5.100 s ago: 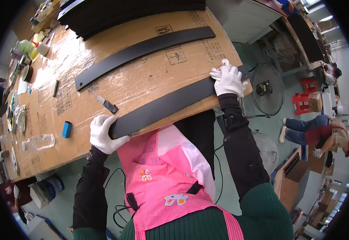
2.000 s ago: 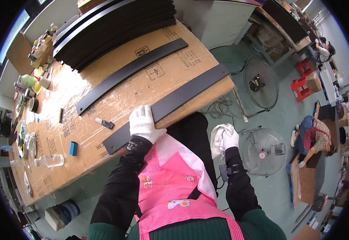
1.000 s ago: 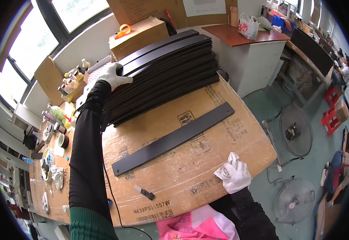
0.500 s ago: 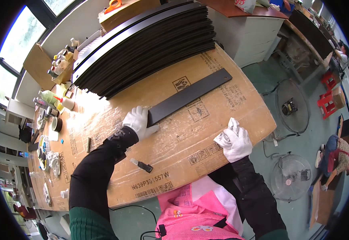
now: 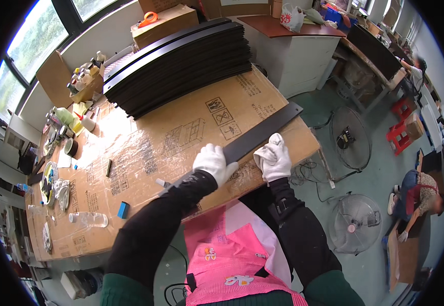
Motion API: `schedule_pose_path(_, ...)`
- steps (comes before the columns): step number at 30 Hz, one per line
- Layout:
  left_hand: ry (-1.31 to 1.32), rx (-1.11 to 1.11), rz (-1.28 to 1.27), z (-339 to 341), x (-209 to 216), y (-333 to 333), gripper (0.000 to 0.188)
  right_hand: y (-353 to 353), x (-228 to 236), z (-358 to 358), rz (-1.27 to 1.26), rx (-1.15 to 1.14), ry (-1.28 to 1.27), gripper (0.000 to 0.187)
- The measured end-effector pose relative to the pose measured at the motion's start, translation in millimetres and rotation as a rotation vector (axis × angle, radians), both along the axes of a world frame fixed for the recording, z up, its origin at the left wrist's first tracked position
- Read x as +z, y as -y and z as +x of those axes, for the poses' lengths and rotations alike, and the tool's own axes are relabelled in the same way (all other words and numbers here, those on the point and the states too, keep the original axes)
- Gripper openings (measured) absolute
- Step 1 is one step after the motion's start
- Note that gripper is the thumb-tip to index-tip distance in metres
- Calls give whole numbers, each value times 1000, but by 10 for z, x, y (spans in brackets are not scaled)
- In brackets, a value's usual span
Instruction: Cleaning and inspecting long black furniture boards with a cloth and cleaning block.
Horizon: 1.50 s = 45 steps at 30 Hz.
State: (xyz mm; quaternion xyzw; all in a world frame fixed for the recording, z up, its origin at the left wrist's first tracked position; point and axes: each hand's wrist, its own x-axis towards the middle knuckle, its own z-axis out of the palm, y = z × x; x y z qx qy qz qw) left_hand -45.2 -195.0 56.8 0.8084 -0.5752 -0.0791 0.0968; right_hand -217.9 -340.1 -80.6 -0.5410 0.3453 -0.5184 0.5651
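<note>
A long dark flat panel (image 5: 260, 131) lies slantwise on the cardboard-covered table (image 5: 176, 135), its far end at the table's right edge. My left hand (image 5: 214, 163), in a white glove, grips it across the middle, fingers over the top and thumb toward the right. In my gloved right hand (image 5: 277, 162) a bunched white cloth (image 5: 265, 153) is held close by the panel's near edge; whether it touches cannot be made out. Part of the panel's near end is hidden behind my left forearm. Beside that end a small pale-tipped tool (image 5: 162, 182) shows partly.
A tall stack of dark panels (image 5: 181, 69) fills the table's far side. Bottles (image 5: 82, 76), a black-rimmed jar (image 5: 70, 147), a clear bottle (image 5: 88, 219) and a blue block (image 5: 123, 209) stand or lie leftward. Standing fans (image 5: 355, 223) and a co-worker (image 5: 423, 196) are at right.
The panel has come nearer to me, and my left hand has gone from its left end to its middle. My right hand with the cloth is now beside the panel. The view has shifted.
</note>
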Motion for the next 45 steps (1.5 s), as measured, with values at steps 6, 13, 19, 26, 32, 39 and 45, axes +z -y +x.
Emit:
schedule_pose_path(6, 129, 155, -103, -562, -508, -410, 64, -348, 290, -278, 90, -423, -160, 23)
schedule_pose_path(13, 38, 283, -321, -268, -295, -1811, 96, 258, 699, -405, -336, -13, -632, 42)
schedule_pose_path(19, -19, 249, -312, -61, -653, -2431, 80, -518, 1300, 515, -532, 162, -1038, 35)
schedule_pose_path(26, 17, 189, -501, 389, -1034, -2364, 56, -2619, 920, 1164, -1018, 601, -1115, 28)
schedule_pose_path(32, -89, 17, -430, 482, -615, -2252, 62, -1667, 861, 946, -1040, 561, -1295, 36)
schedule_pose_path(39, -107, -20, -414, 557, -622, -2067, 63, 714, 606, 445, -864, -232, -1559, 43)
schedule_pose_path(45, -58, 43, -419, 536, -600, -2162, 58, -1365, 775, 1066, -934, 289, -1364, 37)
